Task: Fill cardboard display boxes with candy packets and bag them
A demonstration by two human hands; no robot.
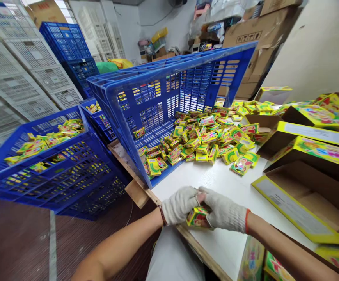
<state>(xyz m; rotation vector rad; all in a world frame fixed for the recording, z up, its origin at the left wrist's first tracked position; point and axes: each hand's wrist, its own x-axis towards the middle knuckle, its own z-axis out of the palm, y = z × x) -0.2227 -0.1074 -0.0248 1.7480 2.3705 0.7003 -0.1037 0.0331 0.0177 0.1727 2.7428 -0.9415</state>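
Both hands wear grey-white knit gloves with bare fingertips and meet at the near edge of the white table (183, 181). Between them are small yellow-green cartons (197, 217) with red fruit pictures; how many is hidden. My right hand (226, 210) curls around their right side. My left hand (181, 205) closes against their upper left, its fingertips partly covered. Beyond the hands, a heap of matching cartons (204, 136) spills onto the table from a blue plastic crate (169, 101) lying on its side.
Open cardboard display boxes (304, 207) with yellow edges line the right of the table. At left, a blue crate (96, 171) holds more cartons beside the wooden table edge (207, 255). White crates (25, 66) are stacked behind; brown cardboard boxes (254, 39) stand at the back right.
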